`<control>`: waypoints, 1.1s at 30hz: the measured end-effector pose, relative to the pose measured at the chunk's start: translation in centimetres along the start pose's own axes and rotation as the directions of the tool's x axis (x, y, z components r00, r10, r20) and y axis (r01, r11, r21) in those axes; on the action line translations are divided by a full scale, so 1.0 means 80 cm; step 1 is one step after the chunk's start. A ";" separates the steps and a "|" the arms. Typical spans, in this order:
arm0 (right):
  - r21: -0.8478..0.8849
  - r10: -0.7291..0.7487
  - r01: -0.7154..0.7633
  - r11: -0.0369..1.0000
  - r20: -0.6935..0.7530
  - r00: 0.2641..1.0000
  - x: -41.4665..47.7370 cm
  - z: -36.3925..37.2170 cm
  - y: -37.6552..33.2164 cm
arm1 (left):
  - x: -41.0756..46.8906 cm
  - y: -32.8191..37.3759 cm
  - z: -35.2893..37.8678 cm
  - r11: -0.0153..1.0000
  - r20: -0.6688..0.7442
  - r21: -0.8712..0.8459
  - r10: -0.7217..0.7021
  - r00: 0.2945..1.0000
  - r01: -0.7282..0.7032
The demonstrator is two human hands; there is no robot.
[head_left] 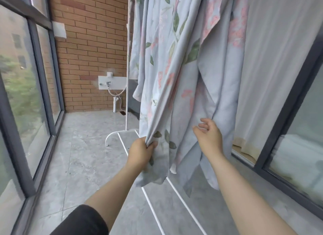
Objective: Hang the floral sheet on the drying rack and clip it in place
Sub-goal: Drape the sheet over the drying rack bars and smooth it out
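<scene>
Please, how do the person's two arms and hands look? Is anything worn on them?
Both hands are bare: the left hand and the right hand carry no glove, ring or watch that shows. The left arm has a black sleeve ending near the elbow; the right arm is uncovered as far as the picture reaches.

The floral sheet (176, 80) and drying rack (126, 110) are cut off by the upper edge, and bunched folds hide the fingertips of the left hand (141, 152).

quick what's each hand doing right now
Left hand: closed, gripping a bunched fold of the floral sheet.
Right hand: open, fingers relaxed by the sheet, holding nothing.
</scene>
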State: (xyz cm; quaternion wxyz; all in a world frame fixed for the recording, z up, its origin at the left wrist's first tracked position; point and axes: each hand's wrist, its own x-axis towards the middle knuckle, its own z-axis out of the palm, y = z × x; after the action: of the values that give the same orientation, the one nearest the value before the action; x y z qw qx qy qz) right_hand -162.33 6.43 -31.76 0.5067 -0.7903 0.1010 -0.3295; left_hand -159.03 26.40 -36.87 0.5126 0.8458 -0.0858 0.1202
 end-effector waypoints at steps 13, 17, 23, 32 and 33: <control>-0.162 0.231 -0.219 0.962 0.061 0.971 -0.032 0.001 0.113 | -0.015 -0.054 0.010 0.983 -0.001 0.158 0.094 0.996 -0.093; -0.148 0.225 -0.209 0.967 0.101 0.969 -0.018 0.027 0.120 | -0.010 -0.063 0.035 0.984 0.001 0.150 0.096 0.995 -0.095; 0.074 0.024 -0.026 0.997 0.026 0.999 0.002 0.050 0.112 | -0.008 -0.080 0.072 0.995 -0.017 0.096 0.041 0.999 -0.039; 0.390 -0.034 0.010 0.921 0.055 0.998 0.005 0.015 0.109 | -0.046 -0.132 0.121 0.986 0.076 0.092 -0.144 0.987 0.137; 0.394 -0.027 -0.020 0.919 0.112 0.993 0.002 0.015 0.111 | -0.047 -0.130 0.125 0.987 0.081 0.082 -0.147 0.986 0.141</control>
State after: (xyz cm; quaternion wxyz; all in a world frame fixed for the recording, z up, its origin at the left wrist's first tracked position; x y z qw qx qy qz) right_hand -159.89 3.09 -39.72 0.6598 -0.6900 0.0017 -0.2977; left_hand -158.68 22.35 -51.22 0.4832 0.8731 -0.0421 0.0490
